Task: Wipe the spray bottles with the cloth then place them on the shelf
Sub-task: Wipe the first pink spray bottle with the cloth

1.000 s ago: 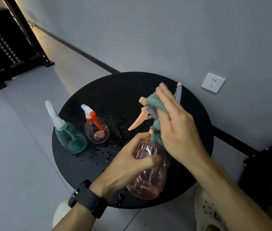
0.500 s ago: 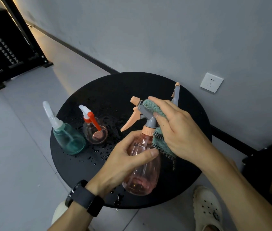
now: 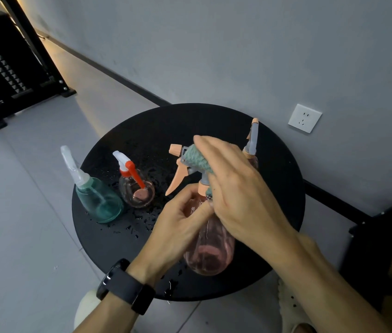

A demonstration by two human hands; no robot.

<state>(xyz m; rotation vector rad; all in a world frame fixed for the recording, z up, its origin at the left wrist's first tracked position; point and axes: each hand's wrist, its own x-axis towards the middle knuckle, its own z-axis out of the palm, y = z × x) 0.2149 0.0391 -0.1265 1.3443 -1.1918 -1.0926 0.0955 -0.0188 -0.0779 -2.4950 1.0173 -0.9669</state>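
Note:
My left hand [image 3: 178, 227] grips the shoulder of a pink transparent spray bottle [image 3: 210, 253] held above the round black table [image 3: 284, 188]. My right hand [image 3: 240, 195] presses a green cloth [image 3: 196, 159] over the bottle's grey and peach spray head. The peach trigger [image 3: 178, 179] points left and down. On the table's left side stand a teal bottle [image 3: 98, 198] with a clear nozzle and a small round pink bottle [image 3: 137, 191] with a red and white head. Behind my right hand stands another bottle, mostly hidden, only its peach and grey spray head [image 3: 252, 140] showing.
Water drops [image 3: 142, 217] speckle the table's left part. A grey wall with a white socket [image 3: 305, 118] runs behind. A black rack [image 3: 10, 63] stands on the floor at the far left. Dark furniture [image 3: 387, 248] sits at the right, and my pale shoes show below the table.
My right hand with the cloth has slid along the spray head towards the nozzle, then back over the neck. The held bottle has tipped more upright; my left hand has shifted up its shoulder.

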